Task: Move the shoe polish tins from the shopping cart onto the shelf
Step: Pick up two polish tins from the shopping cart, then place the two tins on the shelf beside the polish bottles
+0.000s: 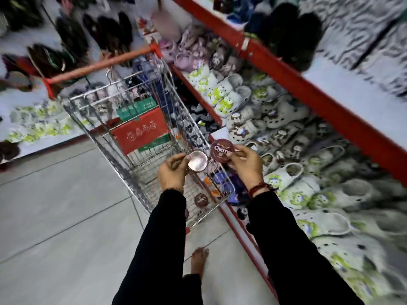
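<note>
Head view, looking steeply down: both hands are raised above the near right corner of the wire shopping cart (105, 119). The left hand (172, 172) has its fingers (176, 158) closed on the rim of one shoe polish tin (197, 160), which shows its plain shiny metal face. The right hand (245, 164) pinches a second tin (222, 150) by its edge, dark lid with lettering facing up; the two tins sit just beside each other, nearly touching. This second tin hangs right over the cart's right rim, between the cart and the front edge of the red-trimmed shelf (330, 106). A third tin (201, 200) lies flat on the wire floor at the cart's near end, close to the near edge. Further along the basket stand a red box (141, 130) and a green box (136, 107). The cart's right side runs nearly against the shelf edge, leaving a narrow gap. White and patterned clogs (233, 93) crowd the lower shelf, with a small bare patch near the right hand. Grey tiled floor (55, 205) lies open to the cart's left. A bare foot (199, 258) stands beside the shelf base.
</note>
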The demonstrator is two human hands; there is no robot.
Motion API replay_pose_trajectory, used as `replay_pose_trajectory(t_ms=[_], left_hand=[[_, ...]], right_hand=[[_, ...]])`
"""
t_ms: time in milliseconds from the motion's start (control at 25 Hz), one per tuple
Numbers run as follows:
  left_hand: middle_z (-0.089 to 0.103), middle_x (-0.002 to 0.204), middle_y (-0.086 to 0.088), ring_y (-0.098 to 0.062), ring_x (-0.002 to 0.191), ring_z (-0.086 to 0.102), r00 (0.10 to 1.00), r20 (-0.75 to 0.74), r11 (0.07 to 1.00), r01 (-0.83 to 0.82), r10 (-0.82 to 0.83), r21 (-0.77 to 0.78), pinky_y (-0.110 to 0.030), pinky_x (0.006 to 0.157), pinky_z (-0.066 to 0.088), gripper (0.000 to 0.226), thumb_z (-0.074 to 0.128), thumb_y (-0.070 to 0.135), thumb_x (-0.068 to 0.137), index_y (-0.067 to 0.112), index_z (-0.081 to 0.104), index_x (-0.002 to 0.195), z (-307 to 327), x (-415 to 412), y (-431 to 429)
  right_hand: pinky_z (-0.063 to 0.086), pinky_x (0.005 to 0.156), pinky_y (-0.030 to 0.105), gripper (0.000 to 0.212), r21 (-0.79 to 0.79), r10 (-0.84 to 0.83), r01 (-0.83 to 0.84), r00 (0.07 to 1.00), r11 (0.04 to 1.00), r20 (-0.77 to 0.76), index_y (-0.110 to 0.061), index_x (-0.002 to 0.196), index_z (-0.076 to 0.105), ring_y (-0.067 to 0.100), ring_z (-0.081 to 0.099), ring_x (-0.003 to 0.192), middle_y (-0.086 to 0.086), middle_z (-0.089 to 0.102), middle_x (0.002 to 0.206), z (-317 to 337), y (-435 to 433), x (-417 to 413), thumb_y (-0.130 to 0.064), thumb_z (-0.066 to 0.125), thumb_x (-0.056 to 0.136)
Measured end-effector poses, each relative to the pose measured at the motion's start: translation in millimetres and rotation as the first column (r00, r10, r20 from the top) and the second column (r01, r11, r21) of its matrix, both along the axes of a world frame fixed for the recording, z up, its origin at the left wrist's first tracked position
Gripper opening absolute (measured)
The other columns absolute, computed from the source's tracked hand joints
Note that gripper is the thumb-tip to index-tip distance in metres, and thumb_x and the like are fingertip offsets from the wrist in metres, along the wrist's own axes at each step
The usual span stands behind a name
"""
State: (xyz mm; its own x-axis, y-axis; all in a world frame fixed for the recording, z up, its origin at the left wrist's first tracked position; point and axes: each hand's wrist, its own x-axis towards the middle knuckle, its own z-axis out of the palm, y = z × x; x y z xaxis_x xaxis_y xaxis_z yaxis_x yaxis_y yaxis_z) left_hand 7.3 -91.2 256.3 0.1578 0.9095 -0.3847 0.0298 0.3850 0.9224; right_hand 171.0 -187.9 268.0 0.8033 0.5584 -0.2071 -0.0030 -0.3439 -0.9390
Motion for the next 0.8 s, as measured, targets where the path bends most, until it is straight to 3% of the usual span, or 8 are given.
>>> replay_pose_trajectory(t_ms=[160,360,520,640,720,800], left_hand=[[0.074,0.106,-0.022,-0.020,0.090,0.067,0.988,0.051,0.970,0.130,-0.143,0.204,-0.033,0.087,0.057,0.023,0.074,0.007,0.083,0.000,0.073,0.105,61.4,36.2,-28.5],[0.074,0.106,-0.021,-0.027,0.097,0.070,0.905,0.174,0.901,0.333,-0.388,0.279,-0.040,0.086,0.059,0.017,0.074,0.012,0.084,0.009,0.073,0.101,129.1,93.0,-74.1],[0.077,0.093,-0.007,-0.016,0.086,0.072,0.807,0.242,0.826,0.449,-0.538,0.341,-0.025,0.070,0.062,0.012,0.074,0.013,0.084,0.014,0.074,0.096,166.7,139.1,-118.5],[0.076,0.095,-0.010,-0.018,0.088,0.072,0.727,0.254,0.759,0.534,-0.637,0.373,-0.028,0.076,0.061,0.012,0.074,0.013,0.084,0.012,0.074,0.096,186.4,175.8,-154.6],[0.075,0.087,-0.004,-0.015,0.080,0.070,0.666,0.268,0.713,0.594,-0.696,0.373,-0.023,0.066,0.061,0.007,0.074,0.012,0.085,0.015,0.073,0.091,197.1,202.3,-183.0],[0.074,0.084,-0.004,-0.014,0.079,0.068,0.624,0.245,0.666,0.644,-0.742,0.376,-0.022,0.062,0.060,0.008,0.074,0.013,0.084,0.014,0.073,0.093,203.6,229.4,-210.6]], right_hand=[[0.062,0.084,0.040,0.036,0.158,-0.119,0.115,0.993,0.981,0.012,0.005,0.124,0.063,0.027,0.070,0.094,0.014,0.069,0.104,60.8,-59.2,27.0,-0.002,0.067,0.089],[0.061,0.085,0.039,0.034,0.268,-0.272,0.220,0.946,0.938,0.174,-0.010,0.121,0.069,0.025,0.074,0.100,0.012,0.074,0.114,131.4,-146.9,54.4,-0.010,0.070,0.087],[0.062,0.068,0.020,0.033,0.369,-0.408,0.321,0.894,0.872,0.187,-0.007,0.119,0.069,0.004,0.076,0.075,0.005,0.073,0.103,173.6,-216.6,74.8,-0.011,0.072,0.087],[0.061,0.066,0.018,0.034,0.403,-0.505,0.412,0.849,0.817,0.157,-0.003,0.122,0.067,0.015,0.073,0.076,0.011,0.071,0.108,194.6,-265.9,87.5,-0.008,0.070,0.088],[0.062,0.068,0.018,0.036,0.415,-0.572,0.475,0.807,0.776,0.148,0.000,0.125,0.065,0.023,0.071,0.082,0.015,0.069,0.109,203.1,-299.7,95.3,-0.006,0.068,0.090],[0.062,0.070,0.019,0.034,0.408,-0.630,0.527,0.757,0.746,0.174,0.001,0.123,0.065,0.018,0.070,0.080,0.016,0.069,0.108,206.6,-332.5,103.9,-0.004,0.067,0.090]])
